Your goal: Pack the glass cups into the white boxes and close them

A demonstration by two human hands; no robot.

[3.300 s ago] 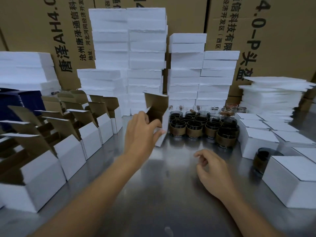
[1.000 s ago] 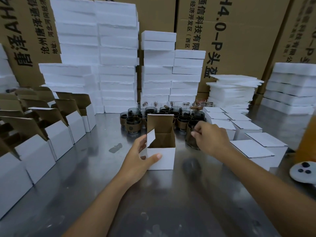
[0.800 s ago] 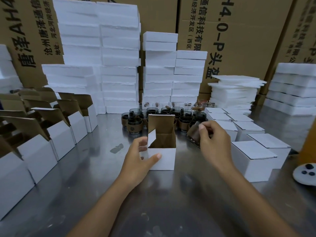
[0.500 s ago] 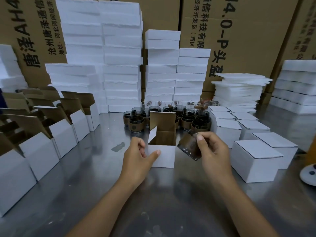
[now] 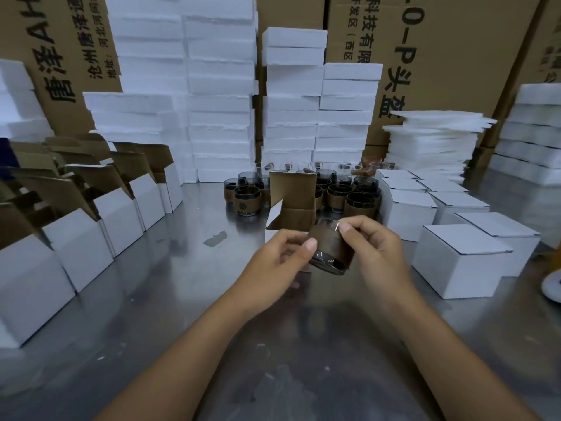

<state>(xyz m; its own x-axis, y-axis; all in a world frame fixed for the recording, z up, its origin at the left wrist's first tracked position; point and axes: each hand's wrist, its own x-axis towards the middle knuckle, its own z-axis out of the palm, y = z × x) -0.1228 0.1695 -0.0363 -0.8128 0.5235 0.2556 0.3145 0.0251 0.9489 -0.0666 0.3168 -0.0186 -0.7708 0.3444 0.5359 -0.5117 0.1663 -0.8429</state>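
I hold a dark glass cup with a brown sleeve [image 5: 331, 250] tilted on its side, in the air just in front of an open white box [image 5: 296, 205] whose brown-lined lid stands up. My right hand [image 5: 376, 253] grips the cup from the right, thumb on its rim. My left hand [image 5: 279, 265] pinches the cup's left side with thumb and fingers and hides the box's front wall. Behind the box stands a cluster of several more sleeved glass cups [image 5: 358, 196] on the steel table [image 5: 170, 299].
Open white boxes [image 5: 118, 214] line the left side. Closed white boxes [image 5: 461, 262] sit at the right. Tall stacks of white foam blocks [image 5: 218, 95] and thin foam sheets [image 5: 431, 138] stand at the back before large cardboard cartons. A white round object [image 5: 554, 287] lies at the right edge.
My right hand has carried the cup from the cluster toward me and over the box front. My left hand has left the box's side and taken hold of the cup.
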